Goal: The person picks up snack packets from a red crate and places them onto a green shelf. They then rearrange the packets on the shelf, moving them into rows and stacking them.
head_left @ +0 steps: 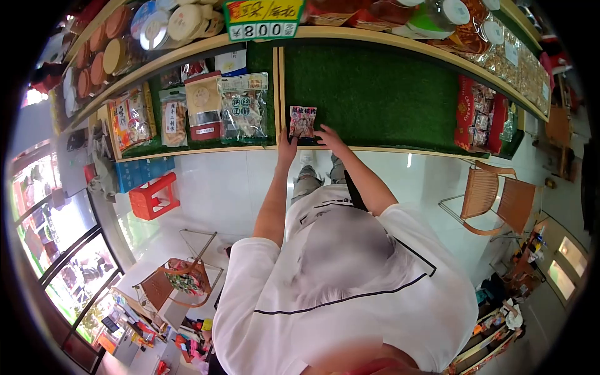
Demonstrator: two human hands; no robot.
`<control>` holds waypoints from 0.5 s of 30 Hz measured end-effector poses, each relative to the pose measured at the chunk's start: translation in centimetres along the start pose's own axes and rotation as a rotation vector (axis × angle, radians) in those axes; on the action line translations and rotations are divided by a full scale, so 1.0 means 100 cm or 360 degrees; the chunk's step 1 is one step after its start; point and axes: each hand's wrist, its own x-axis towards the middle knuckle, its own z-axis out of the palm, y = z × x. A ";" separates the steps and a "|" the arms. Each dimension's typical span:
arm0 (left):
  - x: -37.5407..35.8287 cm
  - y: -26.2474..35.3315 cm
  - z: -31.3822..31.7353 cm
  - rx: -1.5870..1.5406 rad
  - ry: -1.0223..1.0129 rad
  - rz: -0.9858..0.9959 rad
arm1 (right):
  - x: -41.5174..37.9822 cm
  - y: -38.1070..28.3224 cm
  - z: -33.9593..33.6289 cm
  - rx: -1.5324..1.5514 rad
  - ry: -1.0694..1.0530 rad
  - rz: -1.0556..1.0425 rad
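Green turf [387,94]: reddish packet [303,120] between left hand [287,146], right hand [330,140].

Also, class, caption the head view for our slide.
Left hand and right hand flank a snack packet on artificial turf.

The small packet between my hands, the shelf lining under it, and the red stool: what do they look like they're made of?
Small packet: probably printed plastic film, judging by its bag shape; foil is possible, and its finish is unclear.
Shelf lining: likely artificial turf, matte, with a green, grass-like texture.
Red stool: apparently molded plastic, smooth, with uniform color and a cut-out side.
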 end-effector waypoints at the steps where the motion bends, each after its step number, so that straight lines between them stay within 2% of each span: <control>1: -0.008 -0.002 -0.004 -0.0022 0.0023 -0.0017 | -0.003 0.006 -0.001 -0.0054 0.0059 -0.0010; 5: -0.047 -0.032 -0.013 -0.0116 -0.0008 -0.0038 | -0.003 0.055 -0.022 -0.0231 0.0290 -0.0097; 7: -0.074 -0.057 -0.015 -0.0205 -0.0049 -0.0094 | 0.032 0.119 -0.049 -0.0290 0.0446 -0.0156; 8: -0.087 -0.081 -0.016 -0.0261 -0.0086 -0.0150 | 0.008 0.123 -0.050 -0.0418 0.0533 -0.0167; 9: -0.098 -0.085 -0.021 -0.0237 -0.0102 -0.0120 | -0.001 0.132 -0.057 -0.0520 0.0458 -0.0160; 10: -0.104 -0.095 -0.027 -0.0124 -0.0174 -0.0205 | 0.016 0.170 -0.069 -0.0659 0.0592 -0.0349; 11: -0.111 -0.105 -0.033 -0.0009 -0.0252 -0.0285 | -0.002 0.168 -0.074 -0.0842 0.0500 -0.0254; 12: -0.114 -0.093 -0.042 0.0093 -0.0296 -0.0381 | -0.029 0.161 -0.076 -0.0766 0.0510 -0.0134; 13: -0.112 -0.079 -0.046 0.0127 -0.0270 -0.0326 | -0.056 0.154 -0.077 -0.0690 0.0525 -0.0015; 14: -0.095 -0.060 -0.043 0.0100 -0.0242 -0.0205 | -0.057 0.163 -0.081 -0.0681 0.0552 -0.0045; 15: -0.080 -0.044 -0.039 0.0075 -0.0198 -0.0103 | -0.063 0.166 -0.085 -0.0392 0.0528 -0.0004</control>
